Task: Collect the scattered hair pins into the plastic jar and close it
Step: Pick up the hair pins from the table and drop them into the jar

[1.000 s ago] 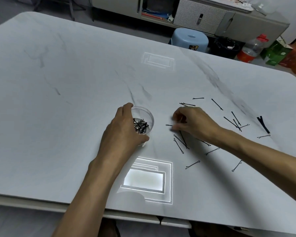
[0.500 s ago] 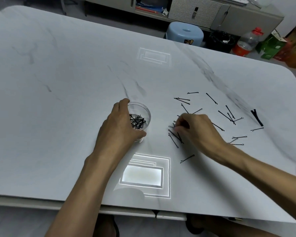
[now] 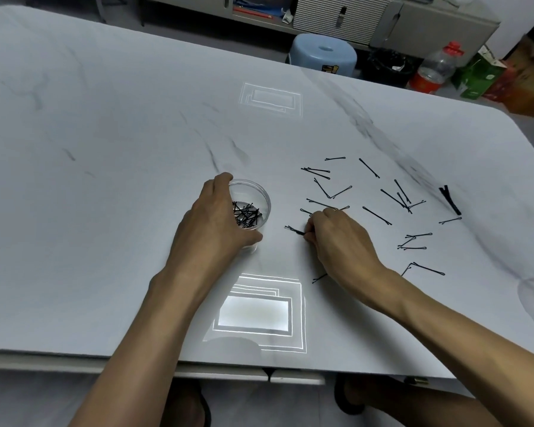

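Left hand (image 3: 216,223) wraps open jar (image 3: 249,208) on counter (image 3: 105,180). Right hand (image 3: 336,238) pinches pin bundle (image 3: 295,231) beside jar. Loose pinch: your bundle fans, drops short. Many pins (image 3: 383,195) scattered right. No lid seen.

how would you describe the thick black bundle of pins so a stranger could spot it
Start at the white marble table and go to its right side, past the scattered hair pins. The thick black bundle lies farthest right. Unlike the thin single pins around it, it is a dense, dark clump of several pressed together.
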A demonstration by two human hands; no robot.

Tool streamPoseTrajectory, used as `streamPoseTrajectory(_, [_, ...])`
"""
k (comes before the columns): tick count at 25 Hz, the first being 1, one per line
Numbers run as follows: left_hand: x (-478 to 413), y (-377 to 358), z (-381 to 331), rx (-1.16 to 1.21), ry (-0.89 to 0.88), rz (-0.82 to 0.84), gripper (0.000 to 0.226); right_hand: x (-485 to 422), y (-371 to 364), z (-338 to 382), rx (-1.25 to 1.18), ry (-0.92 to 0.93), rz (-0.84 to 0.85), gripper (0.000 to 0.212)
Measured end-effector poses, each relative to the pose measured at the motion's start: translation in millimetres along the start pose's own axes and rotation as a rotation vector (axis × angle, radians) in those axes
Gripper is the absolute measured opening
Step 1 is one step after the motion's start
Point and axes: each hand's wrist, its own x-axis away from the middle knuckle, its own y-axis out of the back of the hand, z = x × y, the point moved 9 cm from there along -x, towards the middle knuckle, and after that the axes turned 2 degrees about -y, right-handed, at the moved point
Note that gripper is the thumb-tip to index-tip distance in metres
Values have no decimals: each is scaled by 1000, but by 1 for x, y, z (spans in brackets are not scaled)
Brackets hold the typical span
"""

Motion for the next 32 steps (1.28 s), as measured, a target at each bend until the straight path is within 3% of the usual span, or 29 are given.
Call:
streamPoseTrajectory(4, [1, -5, -4, 9, -21, 13, 93, 6, -8, 1, 175, 114, 58, 23])
streamPoseTrajectory(9, [2, -9, -6, 31, -49, 25, 93, -11, 33, -22, -478, 7, -124, 13])
streamPoseTrajectory(11, [1, -13, -10, 21, -70, 23, 94, -20, 60, -3, -574, 155, -227, 10])
streamPoseTrajectory(15, [-1, -22, -18, 27, -74, 54, 97, -28, 62, 57, -520, 404, -81, 5])
streamPoseTrajectory(19, [-3, -23, -20, 19, -81, 46, 96, -29, 73, 18, -551, 348, -165, 12])
streamPoseTrajectory(24, [-3, -24, -22, 28, -76, 45, 94, 7, 6, -23, -400, 294, 331, 20])
streamPoseTrajectory(32, [-7, -36, -30, 8, -82, 42, 96, 25, 4, -19, -146, 382, 109, 12])
